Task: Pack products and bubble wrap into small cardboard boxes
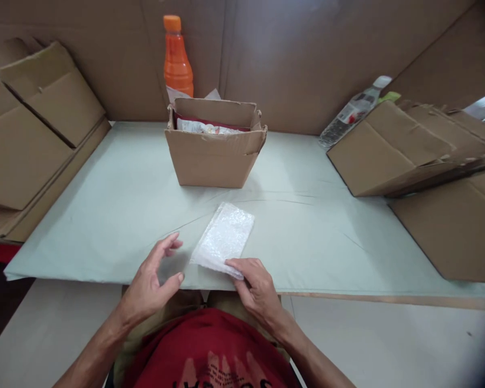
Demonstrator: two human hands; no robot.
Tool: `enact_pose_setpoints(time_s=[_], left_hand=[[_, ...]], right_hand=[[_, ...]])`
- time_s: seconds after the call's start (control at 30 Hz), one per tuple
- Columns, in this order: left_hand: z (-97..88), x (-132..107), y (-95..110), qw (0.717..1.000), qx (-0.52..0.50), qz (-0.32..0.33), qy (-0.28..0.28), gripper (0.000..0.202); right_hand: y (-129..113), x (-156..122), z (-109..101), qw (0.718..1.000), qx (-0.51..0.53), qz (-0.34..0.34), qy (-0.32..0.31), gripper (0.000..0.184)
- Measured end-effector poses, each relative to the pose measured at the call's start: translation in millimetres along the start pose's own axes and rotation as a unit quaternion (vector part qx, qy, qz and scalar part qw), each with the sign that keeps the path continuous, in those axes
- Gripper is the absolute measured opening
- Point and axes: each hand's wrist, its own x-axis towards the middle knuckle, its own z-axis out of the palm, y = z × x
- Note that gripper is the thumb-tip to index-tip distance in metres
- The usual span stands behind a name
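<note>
A flat white bubble wrap pouch point(226, 234) lies slanted on the pale table, close to its front edge. My right hand point(256, 288) pinches the pouch's near right corner between thumb and fingers. To the left of the pouch, my left hand point(156, 277) hovers with thumb and fingers apart, touching nothing. Beyond the pouch stands an open cardboard box point(214, 161), with printed packets point(210, 127) showing at its top. What lies deeper in the box is hidden.
An orange bottle point(178, 64) stands behind the open box. On the left are cardboard boxes point(28, 129). At the right, a clear bottle point(351, 116) leans beside more cardboard boxes point(388, 151). A cardboard wall point(283, 64) closes off the back of the table point(117, 215).
</note>
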Motion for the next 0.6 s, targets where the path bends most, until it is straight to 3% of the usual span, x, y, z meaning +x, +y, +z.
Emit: enact_pose_setpoints(time_s=[0.1, 0.2, 0.27, 0.4, 0.5, 0.6], left_hand=[[2.7, 10, 1, 0.983, 0.111, 0.132, -0.059, 0.071], [13.9, 25, 7, 0.965, 0.128, 0.193, -0.123, 0.074], [17.3, 33, 10, 0.964, 0.125, 0.177, -0.152, 0.072], [15.2, 42, 14, 0.978, 0.104, 0.071, -0.167, 0.055], [18.0, 45, 12, 0.986, 0.078, 0.007, -0.148, 0.046], [25.9, 46, 4, 0.994, 0.043, -0.037, -0.097, 0.049]], right_hand=[[0, 1, -8, 0.998, 0.041, 0.043, -0.021, 0.025], [-2, 5, -14, 0.992, 0.067, 0.094, -0.052, 0.020], [-3, 8, -18, 0.986, 0.083, 0.121, -0.075, 0.019], [-1, 11, -19, 0.979, 0.102, 0.159, -0.074, 0.023], [4, 9, -18, 0.977, 0.115, 0.173, -0.054, 0.026], [7, 4, -21, 0.988, 0.077, 0.131, 0.024, 0.030]])
